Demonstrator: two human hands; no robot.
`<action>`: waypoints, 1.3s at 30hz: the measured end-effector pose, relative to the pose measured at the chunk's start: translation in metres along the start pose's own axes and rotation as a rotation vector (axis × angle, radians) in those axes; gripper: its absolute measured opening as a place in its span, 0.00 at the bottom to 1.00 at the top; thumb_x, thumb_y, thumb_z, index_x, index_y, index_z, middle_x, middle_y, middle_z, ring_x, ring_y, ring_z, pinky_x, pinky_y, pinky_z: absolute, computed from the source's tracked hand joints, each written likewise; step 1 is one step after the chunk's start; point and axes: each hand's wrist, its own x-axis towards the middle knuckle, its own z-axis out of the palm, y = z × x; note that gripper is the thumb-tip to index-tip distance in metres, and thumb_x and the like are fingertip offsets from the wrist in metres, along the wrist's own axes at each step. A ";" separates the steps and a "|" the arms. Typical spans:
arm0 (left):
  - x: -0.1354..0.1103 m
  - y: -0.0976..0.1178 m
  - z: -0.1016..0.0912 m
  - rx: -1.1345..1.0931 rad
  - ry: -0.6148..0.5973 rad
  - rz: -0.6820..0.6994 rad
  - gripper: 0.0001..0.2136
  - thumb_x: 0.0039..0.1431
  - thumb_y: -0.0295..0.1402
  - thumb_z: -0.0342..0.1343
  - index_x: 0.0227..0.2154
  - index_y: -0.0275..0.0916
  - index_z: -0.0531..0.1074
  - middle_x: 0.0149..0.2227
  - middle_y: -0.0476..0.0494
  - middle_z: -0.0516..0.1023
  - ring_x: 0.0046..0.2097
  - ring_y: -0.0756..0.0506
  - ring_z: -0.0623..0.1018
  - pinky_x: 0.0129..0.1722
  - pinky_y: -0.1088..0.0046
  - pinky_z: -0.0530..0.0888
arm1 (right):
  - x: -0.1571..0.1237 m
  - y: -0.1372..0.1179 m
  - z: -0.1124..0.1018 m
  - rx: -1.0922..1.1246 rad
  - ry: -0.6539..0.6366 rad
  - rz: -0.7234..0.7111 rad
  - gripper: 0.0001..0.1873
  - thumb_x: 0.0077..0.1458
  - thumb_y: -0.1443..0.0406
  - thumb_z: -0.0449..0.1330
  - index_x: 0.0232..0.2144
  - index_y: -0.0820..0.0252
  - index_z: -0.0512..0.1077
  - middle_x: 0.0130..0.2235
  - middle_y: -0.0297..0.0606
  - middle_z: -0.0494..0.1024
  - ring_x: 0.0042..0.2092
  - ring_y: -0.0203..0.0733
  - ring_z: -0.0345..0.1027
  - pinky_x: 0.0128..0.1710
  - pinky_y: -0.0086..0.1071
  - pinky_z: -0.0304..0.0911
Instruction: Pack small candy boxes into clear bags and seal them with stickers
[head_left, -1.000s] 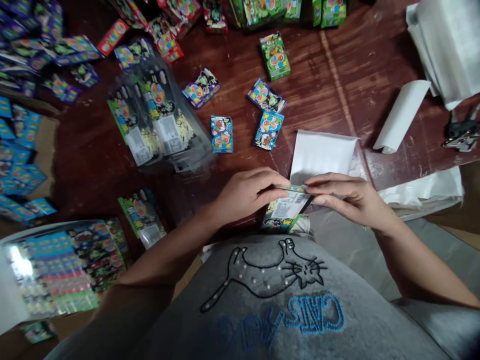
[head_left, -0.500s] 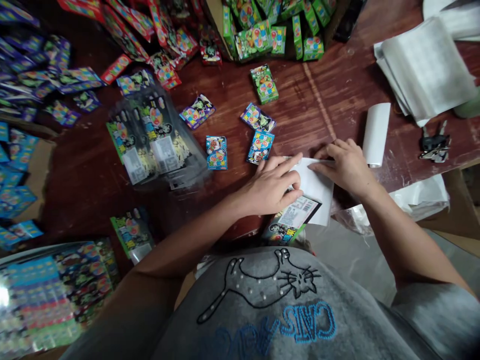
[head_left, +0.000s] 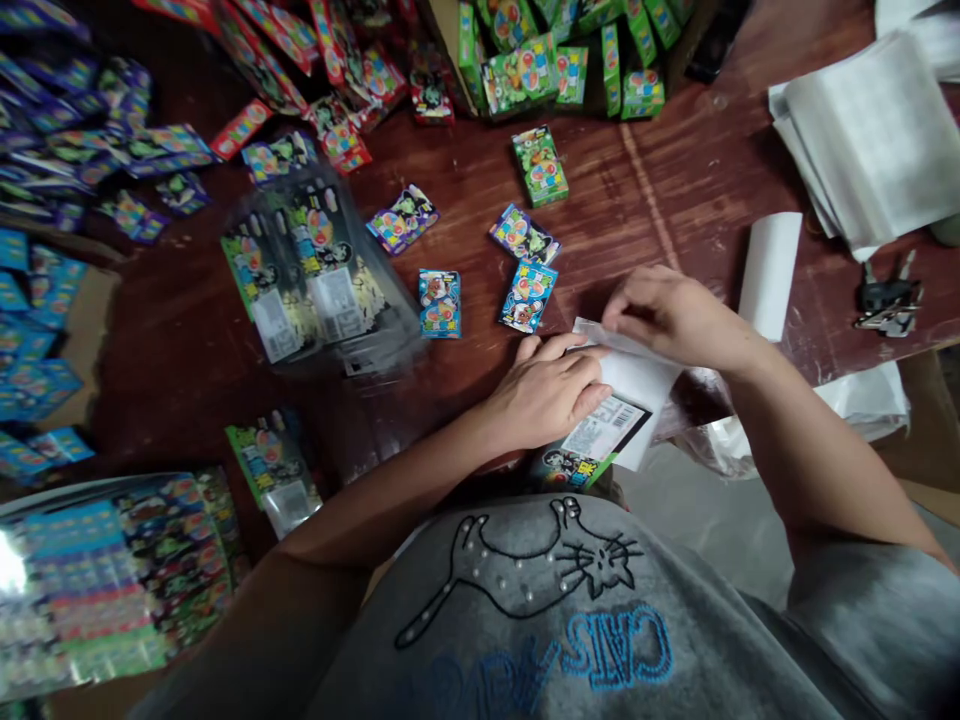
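Note:
My left hand (head_left: 551, 390) lies with its fingers stretched out flat over a printed plastic bag (head_left: 574, 460) and the white sheet (head_left: 637, 378) at its upper end. The bag is black and green with a white barcode label (head_left: 609, 425), and it hangs over the table's near edge. My right hand (head_left: 675, 315) has its fingers curled and pinched at the top edge, where a thin translucent flap rises from the white sheet. Its fingertips are partly hidden. Small blue boxes (head_left: 529, 297) (head_left: 440, 303) and a purple box (head_left: 525, 234) lie just beyond my left hand.
Stacked printed bags (head_left: 315, 280) lie on the left. Piles of purple boxes (head_left: 120, 150), red boxes (head_left: 330, 60) and blue boxes (head_left: 37, 330) surround them, with a carton of green boxes (head_left: 562, 70) behind. At right are a white roll (head_left: 771, 275), keys (head_left: 889, 300) and white sheets (head_left: 874, 140).
My right hand has closed its fingers and lifted the flap's edge slightly. My left fingers have flattened and drawn together. The view has shifted a little.

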 end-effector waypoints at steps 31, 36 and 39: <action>0.037 -0.046 -0.020 -0.657 0.592 -0.216 0.23 0.72 0.35 0.59 0.67 0.43 0.69 0.39 0.46 0.86 0.39 0.47 0.82 0.44 0.69 0.77 | 0.014 -0.017 0.033 0.535 0.276 0.113 0.44 0.63 0.49 0.70 0.72 0.52 0.57 0.39 0.34 0.81 0.40 0.45 0.79 0.38 0.40 0.76; 0.043 -0.049 -0.016 -0.608 0.587 -0.184 0.22 0.73 0.34 0.59 0.67 0.41 0.69 0.40 0.45 0.87 0.40 0.47 0.83 0.48 0.68 0.77 | 0.017 -0.016 0.032 0.530 0.343 0.100 0.44 0.61 0.47 0.70 0.71 0.47 0.58 0.42 0.35 0.82 0.41 0.45 0.79 0.42 0.44 0.77; 0.039 -0.043 -0.019 -0.504 0.591 -0.212 0.22 0.74 0.35 0.57 0.68 0.43 0.68 0.44 0.45 0.87 0.46 0.45 0.84 0.52 0.66 0.78 | 0.016 -0.015 0.030 0.503 0.427 0.121 0.43 0.61 0.44 0.69 0.71 0.43 0.58 0.39 0.34 0.81 0.39 0.46 0.78 0.41 0.45 0.77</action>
